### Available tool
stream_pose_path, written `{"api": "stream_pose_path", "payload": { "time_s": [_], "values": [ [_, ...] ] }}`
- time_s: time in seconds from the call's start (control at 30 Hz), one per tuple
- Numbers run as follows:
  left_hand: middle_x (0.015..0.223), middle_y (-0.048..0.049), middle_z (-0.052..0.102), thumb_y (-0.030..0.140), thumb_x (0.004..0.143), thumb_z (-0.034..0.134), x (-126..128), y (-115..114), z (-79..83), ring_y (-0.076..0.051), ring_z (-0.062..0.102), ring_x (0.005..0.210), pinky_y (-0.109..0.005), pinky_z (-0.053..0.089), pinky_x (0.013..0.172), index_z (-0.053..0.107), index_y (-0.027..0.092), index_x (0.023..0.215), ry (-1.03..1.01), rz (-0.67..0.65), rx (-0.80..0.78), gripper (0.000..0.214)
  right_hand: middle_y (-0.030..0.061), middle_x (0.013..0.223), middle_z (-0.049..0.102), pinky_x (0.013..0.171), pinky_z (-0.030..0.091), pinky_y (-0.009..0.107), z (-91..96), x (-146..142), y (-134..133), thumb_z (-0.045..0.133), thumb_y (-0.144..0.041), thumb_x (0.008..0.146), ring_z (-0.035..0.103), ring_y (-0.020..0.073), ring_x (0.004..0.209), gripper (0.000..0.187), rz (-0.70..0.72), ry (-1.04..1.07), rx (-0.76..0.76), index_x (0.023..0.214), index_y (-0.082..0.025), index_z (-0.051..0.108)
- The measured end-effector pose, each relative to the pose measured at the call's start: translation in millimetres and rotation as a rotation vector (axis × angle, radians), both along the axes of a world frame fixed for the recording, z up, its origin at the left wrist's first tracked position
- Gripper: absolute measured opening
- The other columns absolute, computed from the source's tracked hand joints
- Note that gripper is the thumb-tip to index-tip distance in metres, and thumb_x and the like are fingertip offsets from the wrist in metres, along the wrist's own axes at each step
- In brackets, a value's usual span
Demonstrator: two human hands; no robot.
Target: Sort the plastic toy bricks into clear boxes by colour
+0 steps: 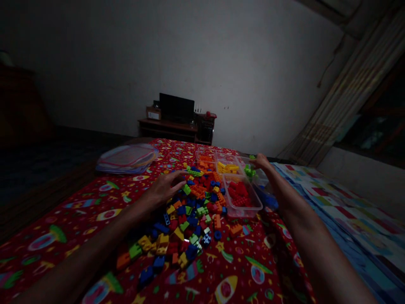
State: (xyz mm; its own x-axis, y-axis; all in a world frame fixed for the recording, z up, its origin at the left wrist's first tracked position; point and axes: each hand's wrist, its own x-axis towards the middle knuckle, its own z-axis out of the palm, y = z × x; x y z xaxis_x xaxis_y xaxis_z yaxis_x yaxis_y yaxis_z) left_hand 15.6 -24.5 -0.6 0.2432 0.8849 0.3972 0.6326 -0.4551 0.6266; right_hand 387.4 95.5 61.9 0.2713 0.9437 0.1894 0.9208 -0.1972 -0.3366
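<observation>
A loose heap of toy building bricks [190, 221] in blue, green, yellow, orange and red lies on the red patterned cloth. At the heap's far left side is my left hand [166, 186], its thumb and index finger apart. Its index fingertip reaches a long green brick [194, 172]; whether it touches is unclear. My right hand [262, 162] is over a clear container of green bricks [249, 171], its fingers closed. A small green brick [252, 157] shows at those fingertips. Nearer me, a clear box [242, 212] contains red bricks [238, 193].
Other clear containers hold yellow bricks [228, 168], orange bricks [206, 159] and blue bricks [268, 200]. Stacked lids [128, 158] lie at the left edge of the cloth [228, 253]. A monitor [176, 107] stands on a low desk by the wall.
</observation>
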Motion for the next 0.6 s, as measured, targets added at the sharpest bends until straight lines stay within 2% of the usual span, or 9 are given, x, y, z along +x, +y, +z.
{"api": "stream_pose_path", "payload": {
  "time_s": [0.1, 0.2, 0.27, 0.37, 0.43, 0.53, 0.6],
  "values": [
    [0.1, -0.0067, 0.072, 0.053, 0.076, 0.051, 1, -1, 0.3, -0.025, 0.067, 0.088, -0.032, 0.053, 0.071, 0.064, 0.02, 0.112, -0.028, 0.0, -0.017, 0.05, 0.0183, 0.084, 0.069, 0.066, 0.051, 0.026, 2.7, 0, 1, 0.06, -0.024, 0.081, 0.068, 0.0209, 0.071, 0.032, -0.008, -0.003, 0.058, 0.102, 0.0, 0.064],
    [0.097, -0.0054, 0.073, 0.05, 0.076, 0.052, 2, -2, 1.5, -0.024, 0.067, 0.085, -0.031, 0.052, 0.069, 0.063, 0.021, 0.112, -0.022, -0.001, -0.044, 0.048, 0.0181, 0.101, 0.067, 0.072, 0.05, 0.025, 8.0, -16, -7, 0.053, -0.023, 0.086, 0.067, 0.0169, 0.075, 0.038, 0.088, 0.016, 0.147, 0.119, -0.004, 0.058],
    [0.096, -0.0054, 0.073, 0.05, 0.077, 0.052, 4, -3, 2.3, -0.023, 0.067, 0.083, -0.03, 0.052, 0.069, 0.062, 0.021, 0.113, -0.022, 0.012, -0.048, 0.048, 0.0147, 0.095, 0.068, 0.066, 0.05, 0.024, 10.6, -36, -19, 0.05, -0.022, 0.087, 0.065, 0.0141, 0.067, 0.034, 0.264, 0.078, 0.137, 0.115, -0.006, 0.061],
    [0.093, -0.0056, 0.072, 0.051, 0.076, 0.051, 4, -1, 1.1, -0.023, 0.066, 0.082, -0.031, 0.052, 0.071, 0.062, 0.02, 0.113, -0.049, 0.048, -0.024, 0.05, 0.0067, 0.077, 0.067, 0.057, 0.045, 0.019, 8.9, -77, -47, 0.047, -0.024, 0.09, 0.059, 0.0098, 0.059, 0.027, 0.628, 0.166, 0.027, 0.099, -0.009, 0.067],
    [0.092, -0.0062, 0.072, 0.053, 0.076, 0.052, 5, 2, -2.0, -0.024, 0.066, 0.083, -0.033, 0.052, 0.072, 0.061, 0.019, 0.114, -0.092, 0.057, -0.022, 0.052, 0.0021, 0.069, 0.063, 0.054, 0.039, 0.018, 3.3, -107, -69, 0.049, -0.03, 0.09, 0.053, 0.0077, 0.056, 0.027, 0.862, 0.149, -0.003, 0.095, -0.011, 0.068],
    [0.095, -0.008, 0.072, 0.057, 0.076, 0.053, 7, 6, -8.0, -0.024, 0.067, 0.087, -0.036, 0.053, 0.075, 0.06, 0.017, 0.116, -0.186, 0.014, -0.022, 0.057, -0.0021, 0.063, 0.055, 0.051, 0.03, 0.019, -9.0, -147, -98, 0.054, -0.032, 0.088, 0.044, 0.0062, 0.054, 0.027, 1.055, 0.101, -0.029, 0.098, -0.011, 0.067],
    [0.097, -0.0083, 0.072, 0.059, 0.075, 0.055, 10, 6, -9.7, -0.025, 0.067, 0.089, -0.037, 0.054, 0.079, 0.06, 0.016, 0.115, -0.237, -0.027, -0.006, 0.058, -0.0044, 0.06, 0.051, 0.052, 0.028, 0.02, -17.2, -165, -109, 0.056, -0.028, 0.087, 0.04, 0.0058, 0.053, 0.024, 1.128, 0.098, -0.049, 0.101, -0.011, 0.065]
  ]
}}
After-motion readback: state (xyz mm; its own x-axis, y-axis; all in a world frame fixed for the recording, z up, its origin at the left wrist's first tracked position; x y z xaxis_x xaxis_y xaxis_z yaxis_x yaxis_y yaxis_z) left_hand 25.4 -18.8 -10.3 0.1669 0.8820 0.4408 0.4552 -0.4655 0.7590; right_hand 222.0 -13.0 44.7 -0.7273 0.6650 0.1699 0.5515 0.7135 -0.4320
